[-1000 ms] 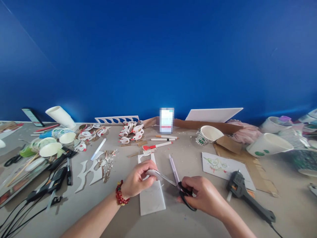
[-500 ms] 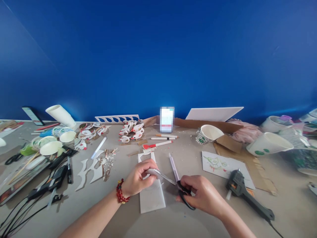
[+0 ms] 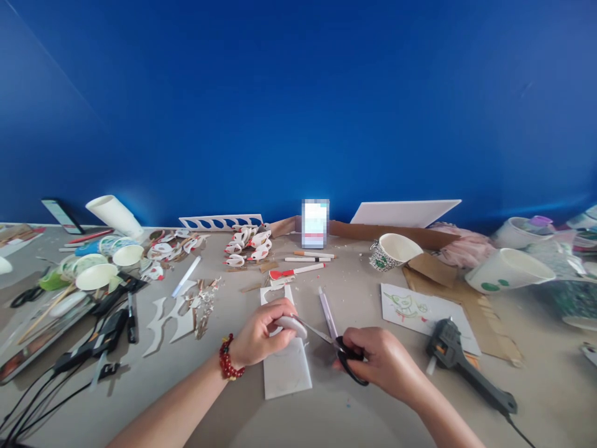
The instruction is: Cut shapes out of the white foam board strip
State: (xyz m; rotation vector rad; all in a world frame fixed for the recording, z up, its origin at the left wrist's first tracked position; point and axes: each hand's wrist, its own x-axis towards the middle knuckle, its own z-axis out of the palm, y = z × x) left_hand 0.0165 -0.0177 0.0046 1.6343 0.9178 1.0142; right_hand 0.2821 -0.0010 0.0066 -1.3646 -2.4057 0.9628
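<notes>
My left hand (image 3: 268, 333), wearing a red bead bracelet (image 3: 227, 358), pinches a small rounded white foam cutout (image 3: 293, 325) between thumb and fingers. In my right hand (image 3: 380, 359) are black-handled scissors (image 3: 351, 361), their blades pointing left towards the cutout's right edge. Whether the blades touch the foam, I cannot tell. Beneath my left hand lies a white foam board strip (image 3: 286, 371) with a hole cut near its far end. A pale, slim stick-like tool (image 3: 328, 313) rests just beyond the scissors.
A glue gun (image 3: 461, 358) lies at right beside a drawing of a bird (image 3: 405, 305). Paper cups (image 3: 396, 251) stand behind. Several painted foam birds (image 3: 247, 244), markers (image 3: 298, 271), foam offcuts (image 3: 180, 320) and a phone (image 3: 315, 224) line the back. Cables (image 3: 41, 386) spread at left.
The scissors' blades have shifted slightly, and more of the cutout's right side now shows. My left hand has stayed nearly in place.
</notes>
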